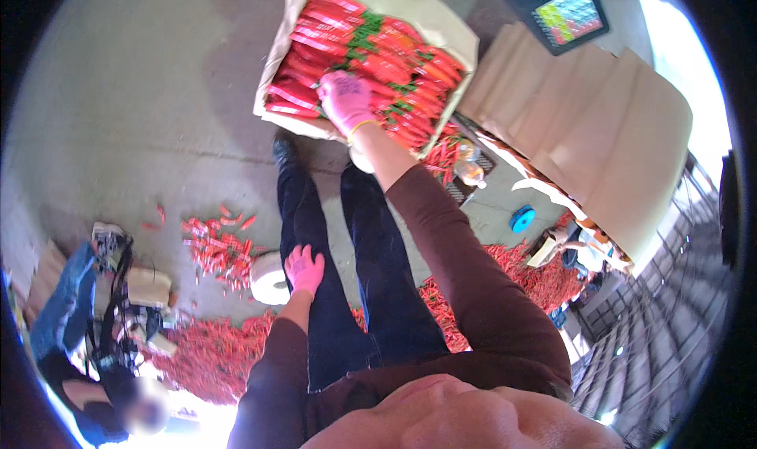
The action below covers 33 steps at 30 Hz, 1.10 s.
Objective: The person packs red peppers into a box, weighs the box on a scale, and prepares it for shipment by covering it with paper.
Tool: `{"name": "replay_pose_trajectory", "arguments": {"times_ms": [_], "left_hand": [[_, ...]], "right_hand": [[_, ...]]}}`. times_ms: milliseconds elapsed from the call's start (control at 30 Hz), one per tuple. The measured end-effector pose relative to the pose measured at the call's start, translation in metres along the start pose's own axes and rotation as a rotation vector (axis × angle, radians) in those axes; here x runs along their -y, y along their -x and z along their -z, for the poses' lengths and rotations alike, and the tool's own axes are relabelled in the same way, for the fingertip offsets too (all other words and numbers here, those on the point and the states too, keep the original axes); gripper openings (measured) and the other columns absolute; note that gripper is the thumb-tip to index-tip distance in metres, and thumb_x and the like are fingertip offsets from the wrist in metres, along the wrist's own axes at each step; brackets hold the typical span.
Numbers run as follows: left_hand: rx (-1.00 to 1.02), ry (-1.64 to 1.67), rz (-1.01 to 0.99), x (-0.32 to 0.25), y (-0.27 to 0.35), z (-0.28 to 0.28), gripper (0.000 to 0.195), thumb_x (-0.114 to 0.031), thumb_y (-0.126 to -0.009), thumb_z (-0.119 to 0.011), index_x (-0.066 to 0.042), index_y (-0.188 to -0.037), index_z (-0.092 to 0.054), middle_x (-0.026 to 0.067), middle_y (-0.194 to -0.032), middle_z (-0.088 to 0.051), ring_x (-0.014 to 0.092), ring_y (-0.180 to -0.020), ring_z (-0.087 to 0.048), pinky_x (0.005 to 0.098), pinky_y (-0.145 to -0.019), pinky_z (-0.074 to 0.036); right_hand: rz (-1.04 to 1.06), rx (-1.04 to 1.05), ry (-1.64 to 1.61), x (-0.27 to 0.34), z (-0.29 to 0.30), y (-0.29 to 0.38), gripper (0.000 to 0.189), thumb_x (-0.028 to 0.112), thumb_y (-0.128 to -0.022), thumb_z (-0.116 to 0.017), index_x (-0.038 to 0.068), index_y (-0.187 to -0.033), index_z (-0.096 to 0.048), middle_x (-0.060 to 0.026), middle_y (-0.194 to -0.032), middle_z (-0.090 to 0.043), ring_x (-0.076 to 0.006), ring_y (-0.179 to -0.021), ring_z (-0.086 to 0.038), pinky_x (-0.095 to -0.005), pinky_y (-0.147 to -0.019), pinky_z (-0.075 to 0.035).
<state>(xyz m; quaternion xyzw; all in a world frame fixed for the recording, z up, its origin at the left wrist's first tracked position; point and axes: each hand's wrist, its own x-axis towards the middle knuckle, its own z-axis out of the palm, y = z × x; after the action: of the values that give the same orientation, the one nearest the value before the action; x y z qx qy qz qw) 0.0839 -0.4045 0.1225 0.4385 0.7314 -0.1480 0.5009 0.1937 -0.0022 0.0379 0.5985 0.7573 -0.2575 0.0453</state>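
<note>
My right hand [346, 97], in a pink glove, rests on the rows of red chili peppers [319, 41] inside a paper-lined box [269, 76]. Its fingers are curled near the green stems, and whether they grip a pepper is hidden. The peppers lie side by side, with green stems running between the rows. On my thigh lies my left hand [304, 270], also gloved in pink, fingers spread and holding nothing. A round white object [271, 278] stands beside that leg.
Loose red peppers [219, 251] lie on the concrete floor, with larger heaps [207, 354] behind. Brown paper [591, 118] covers a large stack at right, near a display panel [571, 14]. Plastic bottles [469, 172] and a blue disc [521, 218] are nearby. Other people [65, 307] are at both sides.
</note>
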Motion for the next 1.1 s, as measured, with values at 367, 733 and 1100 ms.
{"name": "replay_pose_trajectory", "arguments": {"times_ms": [367,733,1100], "left_hand": [[0.005,-0.039,-0.018,0.003,0.003,-0.009,0.051,-0.041,-0.085,-0.055,-0.010,-0.125,-0.058,0.0144,-0.133,-0.050,0.033,-0.126,-0.043,0.0486,-0.109,-0.027],[0.033,-0.092,-0.007,0.002,0.006,0.004,0.051,-0.041,-0.085,-0.055,-0.010,-0.125,-0.058,0.0140,-0.133,-0.050,0.032,-0.126,-0.044,0.0494,-0.109,-0.029],[-0.023,-0.031,-0.012,0.010,0.006,-0.009,0.050,-0.041,-0.085,-0.057,-0.010,-0.125,-0.057,0.0149,-0.132,-0.050,0.033,-0.124,-0.045,0.0467,-0.108,-0.029]], "right_hand": [[-0.590,0.082,-0.451,-0.117,0.106,0.220,0.029,0.032,-0.084,-0.065,0.005,-0.093,-0.070,-0.0147,-0.087,-0.069,-0.0299,-0.084,-0.066,-0.0368,-0.073,-0.050],[-0.462,0.061,-0.294,-0.130,0.054,0.214,0.037,0.036,-0.081,-0.065,0.005,-0.103,-0.065,-0.0139,-0.090,-0.066,-0.0319,-0.085,-0.064,-0.0403,-0.075,-0.049],[0.054,0.118,0.084,0.040,-0.014,0.007,0.035,0.034,-0.078,-0.070,0.011,-0.101,-0.056,-0.0149,-0.103,-0.058,-0.0333,-0.091,-0.062,-0.0472,-0.073,-0.051]]}}
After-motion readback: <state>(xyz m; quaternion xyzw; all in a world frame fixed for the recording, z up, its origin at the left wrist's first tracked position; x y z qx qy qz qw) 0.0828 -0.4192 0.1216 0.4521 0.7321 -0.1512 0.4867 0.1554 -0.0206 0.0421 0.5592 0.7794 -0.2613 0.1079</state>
